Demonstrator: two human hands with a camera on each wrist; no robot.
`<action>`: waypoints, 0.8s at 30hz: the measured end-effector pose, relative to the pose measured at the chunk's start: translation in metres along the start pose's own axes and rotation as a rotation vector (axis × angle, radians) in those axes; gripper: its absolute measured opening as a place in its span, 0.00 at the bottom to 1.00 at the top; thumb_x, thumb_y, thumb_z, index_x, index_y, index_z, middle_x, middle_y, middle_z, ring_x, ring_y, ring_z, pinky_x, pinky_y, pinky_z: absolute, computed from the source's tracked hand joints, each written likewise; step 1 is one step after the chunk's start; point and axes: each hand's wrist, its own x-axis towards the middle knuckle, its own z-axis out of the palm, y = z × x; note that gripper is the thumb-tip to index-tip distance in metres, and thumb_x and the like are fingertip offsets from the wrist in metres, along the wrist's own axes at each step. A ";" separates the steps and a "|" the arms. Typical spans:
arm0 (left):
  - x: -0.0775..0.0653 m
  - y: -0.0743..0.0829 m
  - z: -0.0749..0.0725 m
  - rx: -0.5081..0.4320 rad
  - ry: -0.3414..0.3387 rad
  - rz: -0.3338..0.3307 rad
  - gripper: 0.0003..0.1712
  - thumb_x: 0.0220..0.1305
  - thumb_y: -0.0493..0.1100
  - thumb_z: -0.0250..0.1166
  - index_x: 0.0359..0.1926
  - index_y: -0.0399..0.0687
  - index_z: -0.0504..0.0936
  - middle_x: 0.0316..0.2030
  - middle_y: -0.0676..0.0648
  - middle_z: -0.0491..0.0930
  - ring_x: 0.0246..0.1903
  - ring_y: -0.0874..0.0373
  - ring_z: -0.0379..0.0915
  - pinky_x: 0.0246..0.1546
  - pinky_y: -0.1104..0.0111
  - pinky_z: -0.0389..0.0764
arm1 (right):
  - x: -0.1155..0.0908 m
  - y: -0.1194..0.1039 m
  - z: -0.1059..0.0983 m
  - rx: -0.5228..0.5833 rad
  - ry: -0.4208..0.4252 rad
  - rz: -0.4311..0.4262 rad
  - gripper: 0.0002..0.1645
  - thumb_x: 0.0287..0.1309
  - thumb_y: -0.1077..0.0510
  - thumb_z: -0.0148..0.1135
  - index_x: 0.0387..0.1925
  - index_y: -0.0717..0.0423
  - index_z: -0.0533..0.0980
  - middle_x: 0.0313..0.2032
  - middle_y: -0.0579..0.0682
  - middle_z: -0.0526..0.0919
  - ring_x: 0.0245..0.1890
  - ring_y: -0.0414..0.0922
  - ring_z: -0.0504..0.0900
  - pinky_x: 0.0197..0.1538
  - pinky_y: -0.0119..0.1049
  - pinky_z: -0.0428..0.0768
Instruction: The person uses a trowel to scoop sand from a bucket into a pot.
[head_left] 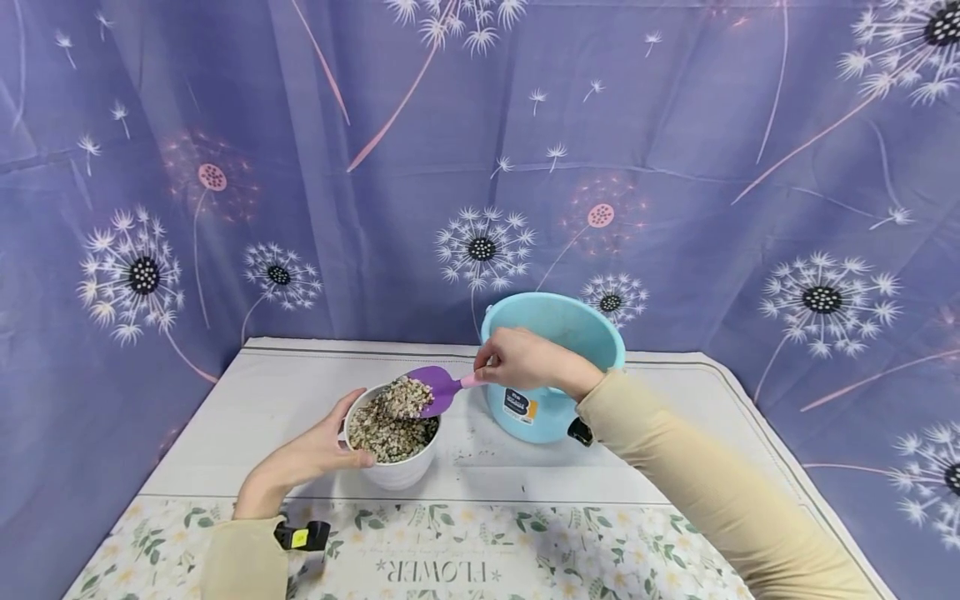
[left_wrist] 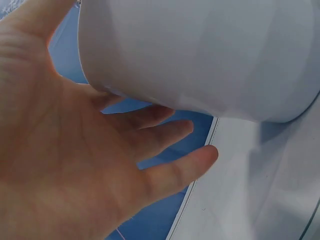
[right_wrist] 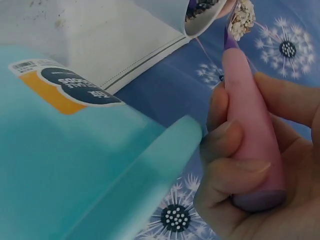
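A small purple hand trowel (head_left: 441, 390) with a pink handle (right_wrist: 247, 120) carries a heap of pale, gravelly potting mix (head_left: 407, 397). My right hand (head_left: 525, 360) grips the handle, fingers wrapped round it, and the blade lies over the opening of a white pot (head_left: 397, 475). Darker, coarse grains (head_left: 390, 440) fill the pot to near its rim. My left hand (head_left: 315, 454) holds the pot at its left side, thumb at the front rim and index finger at the back. In the left wrist view the other fingers (left_wrist: 170, 175) spread beneath the pot's side.
Just behind my right hand stands a light blue bucket (head_left: 498, 408) with a label and a black-ended handle. Dark crumbs (head_left: 480, 454) lie on the white cloth (head_left: 300, 367) between pot and bucket. A purple dandelion-print curtain (head_left: 390, 250) hangs behind, and a flowered mat (head_left: 442, 542) lies in front.
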 end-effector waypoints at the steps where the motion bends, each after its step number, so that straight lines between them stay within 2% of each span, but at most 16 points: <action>1: 0.000 0.000 0.001 -0.007 0.002 -0.005 0.68 0.52 0.44 0.77 0.76 0.41 0.33 0.70 0.23 0.42 0.62 0.30 0.60 0.63 0.42 0.63 | 0.001 -0.002 0.002 -0.015 0.007 -0.005 0.10 0.64 0.48 0.64 0.34 0.48 0.86 0.22 0.39 0.79 0.21 0.37 0.72 0.28 0.31 0.74; 4: 0.000 0.000 0.002 0.007 0.009 -0.022 0.69 0.51 0.46 0.77 0.76 0.42 0.33 0.70 0.21 0.40 0.61 0.30 0.61 0.63 0.40 0.61 | 0.002 -0.008 0.005 -0.055 0.029 -0.011 0.09 0.65 0.52 0.63 0.34 0.48 0.86 0.23 0.39 0.80 0.21 0.37 0.73 0.27 0.32 0.75; 11: 0.001 0.003 0.003 0.000 0.017 -0.030 0.71 0.49 0.45 0.78 0.76 0.40 0.33 0.70 0.21 0.40 0.64 0.28 0.57 0.64 0.40 0.58 | 0.004 -0.020 0.013 -0.143 0.099 0.066 0.12 0.63 0.43 0.64 0.34 0.43 0.86 0.25 0.37 0.81 0.23 0.40 0.75 0.26 0.37 0.76; 15: 0.001 0.003 0.003 -0.012 0.012 -0.026 0.70 0.50 0.45 0.78 0.76 0.39 0.33 0.70 0.22 0.42 0.65 0.27 0.54 0.64 0.41 0.59 | 0.003 -0.025 0.018 -0.202 0.156 0.044 0.12 0.63 0.43 0.63 0.37 0.43 0.86 0.26 0.39 0.82 0.22 0.39 0.75 0.23 0.39 0.75; 19: 0.001 0.004 0.003 0.011 0.010 -0.027 0.70 0.50 0.47 0.78 0.76 0.39 0.33 0.70 0.22 0.39 0.66 0.26 0.48 0.65 0.39 0.55 | 0.001 -0.028 0.026 -0.295 0.250 0.012 0.11 0.64 0.44 0.63 0.30 0.42 0.84 0.24 0.38 0.79 0.21 0.39 0.74 0.19 0.38 0.73; 22: 0.000 0.004 0.003 0.022 0.012 -0.029 0.70 0.51 0.47 0.78 0.76 0.39 0.32 0.70 0.22 0.39 0.67 0.25 0.47 0.65 0.37 0.53 | -0.002 -0.029 0.032 -0.390 0.356 -0.012 0.13 0.65 0.46 0.62 0.26 0.42 0.81 0.22 0.41 0.76 0.21 0.42 0.74 0.16 0.39 0.72; 24: 0.000 0.005 0.003 0.017 0.016 -0.036 0.70 0.51 0.46 0.78 0.76 0.39 0.32 0.70 0.22 0.40 0.66 0.26 0.48 0.65 0.38 0.54 | -0.003 -0.030 0.036 -0.461 0.438 -0.040 0.11 0.65 0.48 0.63 0.27 0.44 0.82 0.23 0.43 0.76 0.23 0.44 0.75 0.15 0.40 0.72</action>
